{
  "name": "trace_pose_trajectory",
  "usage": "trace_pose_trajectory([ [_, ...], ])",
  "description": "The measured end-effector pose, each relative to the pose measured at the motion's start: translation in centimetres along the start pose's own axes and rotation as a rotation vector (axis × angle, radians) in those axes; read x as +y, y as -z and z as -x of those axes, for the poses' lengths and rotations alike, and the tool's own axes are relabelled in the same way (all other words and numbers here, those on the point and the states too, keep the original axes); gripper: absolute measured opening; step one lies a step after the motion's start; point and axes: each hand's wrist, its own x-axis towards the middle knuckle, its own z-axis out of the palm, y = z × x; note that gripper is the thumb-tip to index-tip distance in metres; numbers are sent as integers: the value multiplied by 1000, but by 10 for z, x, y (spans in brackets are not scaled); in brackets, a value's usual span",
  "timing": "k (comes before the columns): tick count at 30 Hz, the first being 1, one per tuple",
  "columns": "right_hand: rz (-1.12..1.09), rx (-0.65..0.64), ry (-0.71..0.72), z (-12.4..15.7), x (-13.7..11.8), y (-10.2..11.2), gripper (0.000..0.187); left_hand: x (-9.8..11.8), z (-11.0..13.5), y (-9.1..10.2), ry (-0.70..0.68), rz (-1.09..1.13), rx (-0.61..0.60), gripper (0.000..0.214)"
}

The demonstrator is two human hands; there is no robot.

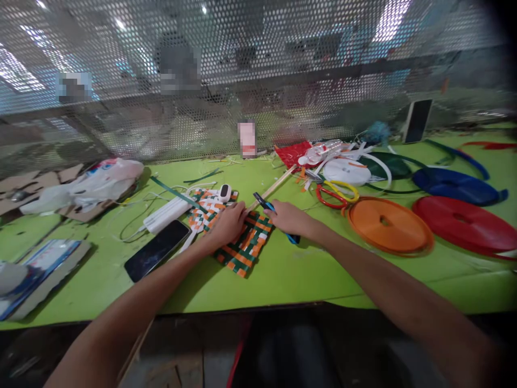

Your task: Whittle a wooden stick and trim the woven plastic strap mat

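My left hand (232, 218) is closed on the near end of a pale wooden stick (277, 184), above a woven piece of green, orange and white strips (242, 265). The stick slants away toward the back right. My right hand (290, 215) grips a black and blue tool (294, 238), which looks like a utility knife, its dark front part lying against the stick by my left fingers. A second woven section in orange and white (197, 215) lies left of my left hand, with a small white device (224, 193) on it.
Left of my hands are a phone (157, 250), a white power strip (167, 214) and a plastic bag (97, 186). Scissors (337, 194), an orange strip coil (390, 226), a red coil (464, 223) and a blue coil (456, 186) lie right. A mesh screen (283, 70) stands behind.
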Motion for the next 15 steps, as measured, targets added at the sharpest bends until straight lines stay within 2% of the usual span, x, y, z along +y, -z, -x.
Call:
trace_pose_trajectory([
  [4,-12,-28,-12,0,4,1,29,0,-1,0,-11,-2,-16,19],
  [15,-70,1,34,-6,7,-3,22,5,2,1,-9,-1,7,20],
])
